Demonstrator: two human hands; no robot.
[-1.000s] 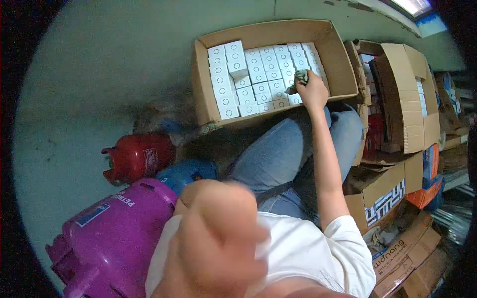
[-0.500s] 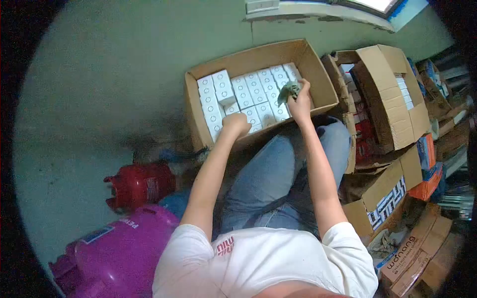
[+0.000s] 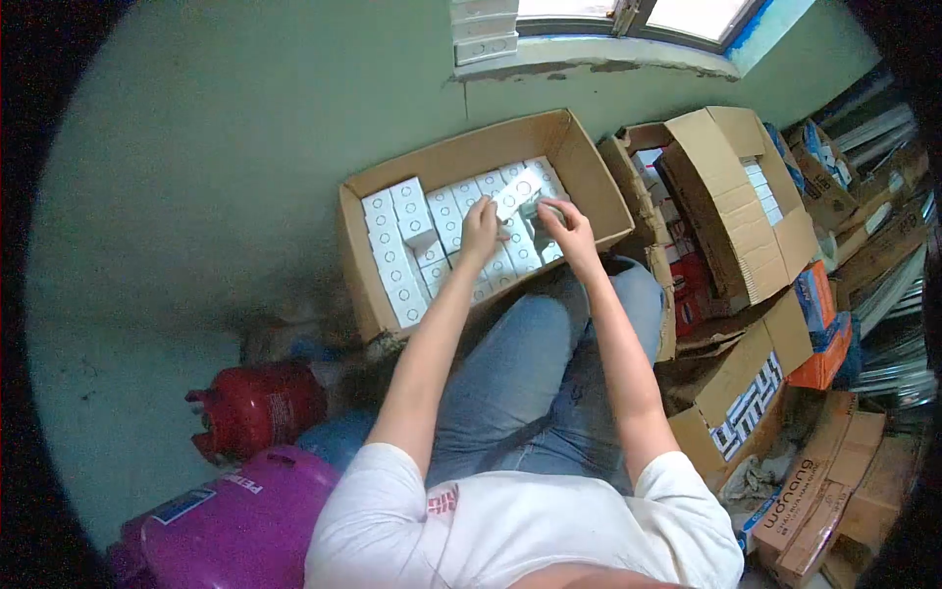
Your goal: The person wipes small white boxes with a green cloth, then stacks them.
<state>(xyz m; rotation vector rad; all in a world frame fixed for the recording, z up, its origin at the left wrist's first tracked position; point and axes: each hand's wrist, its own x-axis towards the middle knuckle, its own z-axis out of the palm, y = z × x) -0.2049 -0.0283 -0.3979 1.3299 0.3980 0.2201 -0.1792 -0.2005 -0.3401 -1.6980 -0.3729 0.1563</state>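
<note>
An open cardboard box (image 3: 355, 280) stands against my knees, packed with rows of small white cartons (image 3: 393, 265) marked with round symbols. Over it, my left hand (image 3: 480, 234) grips the lower end of one white carton (image 3: 518, 193), which is tilted out of line with the rows. A greenish cloth (image 3: 531, 210) is bunched in the fingers of my right hand (image 3: 573, 239), right at the side of that carton. One carton in the second row from the left (image 3: 415, 218) sits higher than its neighbours.
To the right are more open cardboard boxes (image 3: 731, 196) and a brown lettered carton (image 3: 805, 491). A red gas cylinder (image 3: 260, 407) and a purple one (image 3: 235, 520) stand at the left. White boxes (image 3: 485, 29) are stacked on the sill by the window (image 3: 677, 22).
My left hand has come up from among the rows with a white carton. My right hand has brought the cloth inward to it. The view has tipped up, showing more window.
</note>
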